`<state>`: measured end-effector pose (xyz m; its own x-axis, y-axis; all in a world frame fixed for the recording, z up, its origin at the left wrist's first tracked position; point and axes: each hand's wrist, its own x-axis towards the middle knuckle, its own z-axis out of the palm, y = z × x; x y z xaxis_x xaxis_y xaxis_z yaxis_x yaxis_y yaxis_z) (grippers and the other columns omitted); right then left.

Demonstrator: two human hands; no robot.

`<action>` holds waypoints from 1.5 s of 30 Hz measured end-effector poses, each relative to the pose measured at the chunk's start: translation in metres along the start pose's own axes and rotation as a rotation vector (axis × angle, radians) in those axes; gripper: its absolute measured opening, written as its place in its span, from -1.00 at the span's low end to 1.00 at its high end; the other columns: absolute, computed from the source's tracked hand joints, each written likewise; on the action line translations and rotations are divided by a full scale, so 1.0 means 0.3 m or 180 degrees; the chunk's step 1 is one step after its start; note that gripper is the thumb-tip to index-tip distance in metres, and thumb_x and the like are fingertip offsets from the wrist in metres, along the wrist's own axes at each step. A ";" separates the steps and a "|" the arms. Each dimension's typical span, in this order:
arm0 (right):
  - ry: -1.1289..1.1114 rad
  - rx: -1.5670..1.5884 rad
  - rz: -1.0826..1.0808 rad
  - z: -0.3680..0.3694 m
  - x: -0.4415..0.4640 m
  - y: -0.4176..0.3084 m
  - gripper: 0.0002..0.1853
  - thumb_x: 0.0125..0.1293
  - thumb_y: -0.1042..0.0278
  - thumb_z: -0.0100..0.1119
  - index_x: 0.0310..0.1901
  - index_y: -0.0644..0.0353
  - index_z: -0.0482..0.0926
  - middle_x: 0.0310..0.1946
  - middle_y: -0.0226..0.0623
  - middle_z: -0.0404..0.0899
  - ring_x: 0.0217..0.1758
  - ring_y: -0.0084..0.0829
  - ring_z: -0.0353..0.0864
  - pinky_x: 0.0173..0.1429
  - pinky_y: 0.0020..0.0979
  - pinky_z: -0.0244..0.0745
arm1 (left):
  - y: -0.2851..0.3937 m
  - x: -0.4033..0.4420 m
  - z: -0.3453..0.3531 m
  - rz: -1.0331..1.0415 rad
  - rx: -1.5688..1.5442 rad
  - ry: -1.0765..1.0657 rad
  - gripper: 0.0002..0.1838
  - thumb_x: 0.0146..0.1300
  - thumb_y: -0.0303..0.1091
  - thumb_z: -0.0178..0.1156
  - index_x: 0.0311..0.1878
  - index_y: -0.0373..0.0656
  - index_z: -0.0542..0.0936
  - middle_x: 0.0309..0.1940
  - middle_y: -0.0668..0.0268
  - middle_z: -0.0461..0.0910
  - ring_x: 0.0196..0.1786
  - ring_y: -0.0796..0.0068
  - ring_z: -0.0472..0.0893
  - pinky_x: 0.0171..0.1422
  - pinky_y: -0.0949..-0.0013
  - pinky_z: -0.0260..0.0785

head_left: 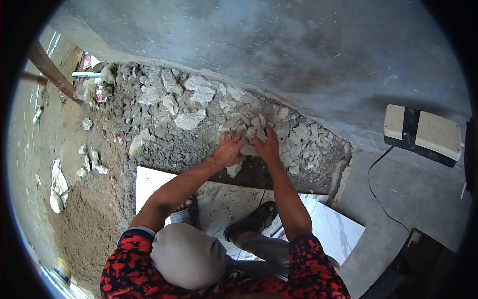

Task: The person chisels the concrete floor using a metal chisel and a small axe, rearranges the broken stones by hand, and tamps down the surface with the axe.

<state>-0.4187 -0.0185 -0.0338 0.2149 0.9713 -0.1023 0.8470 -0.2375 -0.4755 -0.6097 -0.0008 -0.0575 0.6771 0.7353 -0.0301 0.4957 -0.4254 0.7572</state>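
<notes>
We seem to be gathering stone chunks (257,123) on the rubble (172,145) beside the wall (298,60). Our left hand (230,150) and right hand (268,146) curl against them, grip unclear; lifting calls for fingers underneath.

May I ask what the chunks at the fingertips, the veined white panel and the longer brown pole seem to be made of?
The chunks look like stone or broken mortar: matte, greyish, jagged. The veined panel looks like glazed tile or marble, smooth with grey veins. The longer pole is probably wood, plain brown and dull.
</notes>
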 end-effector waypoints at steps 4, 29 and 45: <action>0.0053 0.1736 0.1053 -0.062 -0.068 -0.145 -0.32 0.15 0.13 0.27 0.23 0.39 0.37 0.04 -0.01 0.53 0.07 -0.17 0.53 0.20 -0.26 0.39 | -0.027 -0.125 -0.067 0.0392 -0.0761 0.0154 -0.34 -0.13 -0.25 0.42 0.12 -0.04 0.41 0.30 0.07 0.33 0.22 -0.12 0.38 0.23 0.01 0.20; -0.0342 -0.0325 -0.0331 0.039 -0.281 -0.407 -0.36 0.14 0.15 0.35 0.26 0.09 0.38 0.41 0.11 -0.02 0.46 0.24 -0.03 0.33 0.15 0.18 | 0.001 -0.546 -0.552 -0.2051 -0.2311 0.2501 -0.45 0.39 -0.36 0.01 0.42 -0.17 0.20 0.38 0.09 0.25 0.42 0.15 0.26 0.48 0.17 0.10; 0.0261 -0.0365 0.0215 0.010 0.099 0.035 -0.26 0.20 0.24 0.27 0.38 0.24 0.20 0.37 0.38 0.00 0.44 0.25 0.08 0.45 -0.07 0.11 | -0.061 0.082 -0.154 -0.0066 0.0553 0.0320 -0.32 0.22 -0.27 0.20 0.41 0.06 0.22 0.18 -0.09 0.33 0.14 -0.13 0.42 0.20 0.00 0.33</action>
<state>-0.4048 0.0080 -0.0445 0.3082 0.9496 -0.0568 0.8783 -0.3070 -0.3666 -0.6272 0.0496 -0.0420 0.6123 0.7901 0.0273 0.6013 -0.4878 0.6328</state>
